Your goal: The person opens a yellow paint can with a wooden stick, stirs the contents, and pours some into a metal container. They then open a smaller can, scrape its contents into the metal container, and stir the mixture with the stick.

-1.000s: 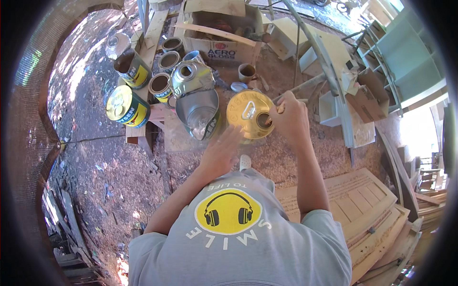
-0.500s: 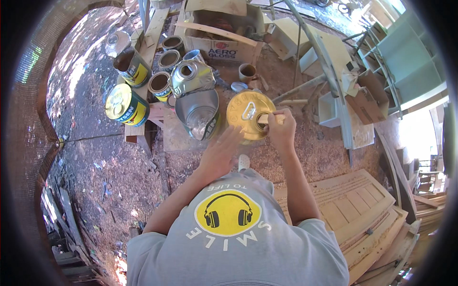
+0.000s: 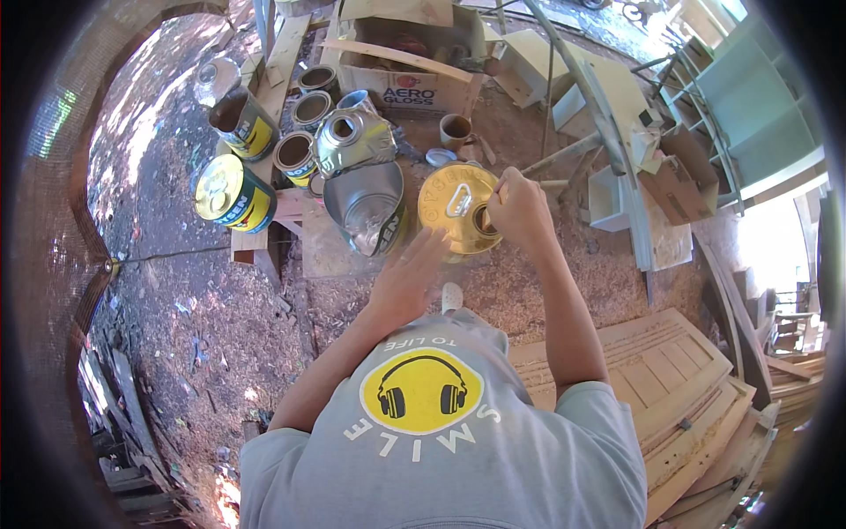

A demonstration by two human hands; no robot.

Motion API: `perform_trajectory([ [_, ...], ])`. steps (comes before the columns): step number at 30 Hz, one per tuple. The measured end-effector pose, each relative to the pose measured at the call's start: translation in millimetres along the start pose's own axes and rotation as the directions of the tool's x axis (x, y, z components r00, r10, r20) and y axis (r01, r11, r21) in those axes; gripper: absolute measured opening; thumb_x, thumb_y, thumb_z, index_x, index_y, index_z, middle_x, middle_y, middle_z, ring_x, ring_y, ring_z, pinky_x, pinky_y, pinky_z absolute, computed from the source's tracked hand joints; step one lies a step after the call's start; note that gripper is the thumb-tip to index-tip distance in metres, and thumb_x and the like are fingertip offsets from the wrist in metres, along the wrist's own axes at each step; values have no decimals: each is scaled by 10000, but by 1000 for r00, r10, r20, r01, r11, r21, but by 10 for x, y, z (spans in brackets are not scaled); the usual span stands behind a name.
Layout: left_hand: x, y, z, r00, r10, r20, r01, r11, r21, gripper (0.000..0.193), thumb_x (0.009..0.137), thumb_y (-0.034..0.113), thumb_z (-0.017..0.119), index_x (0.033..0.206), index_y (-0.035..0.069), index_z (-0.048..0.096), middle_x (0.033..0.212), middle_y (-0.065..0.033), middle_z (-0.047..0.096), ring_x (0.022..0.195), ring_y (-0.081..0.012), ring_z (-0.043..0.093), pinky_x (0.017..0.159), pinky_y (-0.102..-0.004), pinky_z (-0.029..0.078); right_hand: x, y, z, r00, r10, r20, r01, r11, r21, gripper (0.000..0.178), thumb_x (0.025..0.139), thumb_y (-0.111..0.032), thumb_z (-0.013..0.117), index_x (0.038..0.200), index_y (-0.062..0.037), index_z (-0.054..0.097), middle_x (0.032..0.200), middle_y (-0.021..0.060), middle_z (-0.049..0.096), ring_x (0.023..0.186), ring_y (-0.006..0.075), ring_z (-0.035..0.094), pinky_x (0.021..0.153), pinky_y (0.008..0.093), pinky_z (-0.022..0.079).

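A round can with a gold lid (image 3: 445, 189) stands in front of me, a silver wire handle on its top and a round opening at its right side. My right hand (image 3: 526, 216) is closed over that opening on a flat wooden stick, now mostly hidden by the fingers and the can. My left hand (image 3: 410, 278) lies flat with fingers stretched at the can's near left edge; its fingertips are blurred, so contact is hard to tell. Just left of the can is a cut-open silver tin (image 3: 363, 207), and a crumpled silver can (image 3: 352, 141) sits behind it.
Several open paint tins (image 3: 295, 152) crowd the left, with a closed yellow-labelled can (image 3: 233, 196) at their near side. A cardboard box (image 3: 410, 88) and a small brown cup (image 3: 455, 130) are beyond. Wooden panels (image 3: 634, 370) lie at right; a metal frame (image 3: 582, 88) stands far right.
My right hand has shifted slightly right and up, turning over the can's opening, and less of the wooden stick shows. My left hand has moved slightly and stays flat by the can.
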State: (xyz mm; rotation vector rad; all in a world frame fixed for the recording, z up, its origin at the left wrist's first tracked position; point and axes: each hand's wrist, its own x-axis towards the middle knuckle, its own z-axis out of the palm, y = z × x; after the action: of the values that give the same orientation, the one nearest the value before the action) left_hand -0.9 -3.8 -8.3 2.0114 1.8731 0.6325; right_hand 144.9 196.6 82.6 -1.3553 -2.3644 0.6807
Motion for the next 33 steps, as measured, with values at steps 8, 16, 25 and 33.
perform_trajectory([
  [8,0,-20,31,1000,22,-18,-22,1000,-16,967,806,246,848,1617,63,355,1720,-86,303,1604,-309,240,1233,-509,316,-32,-13,23,999,39,-25,-41,996,-83,157,881,-127,629,951,10,663,893,267,724,931,463,699,831,522,544],
  [16,9,-26,14,1000,23,-12,-23,1000,-17,948,811,248,842,1610,56,370,1716,-95,311,1597,-318,257,1227,-513,325,-132,-179,-191,994,31,-103,-39,996,-80,137,876,-116,649,944,2,662,861,250,722,894,463,700,818,527,541],
  [25,9,-28,10,1000,26,-8,-26,1000,-17,907,841,242,813,1609,54,369,1715,-106,311,1597,-316,259,1229,-510,323,-271,-42,-306,971,50,-235,-7,983,181,142,873,-118,710,915,3,647,789,215,716,792,398,728,735,463,560],
  [33,37,-5,-21,1000,19,3,-19,1000,-7,859,885,258,774,1613,61,363,1715,-103,311,1595,-315,264,1235,-512,316,-231,372,267,967,244,-70,-177,844,507,198,909,-138,714,982,30,639,788,175,728,658,223,763,594,343,590],
])
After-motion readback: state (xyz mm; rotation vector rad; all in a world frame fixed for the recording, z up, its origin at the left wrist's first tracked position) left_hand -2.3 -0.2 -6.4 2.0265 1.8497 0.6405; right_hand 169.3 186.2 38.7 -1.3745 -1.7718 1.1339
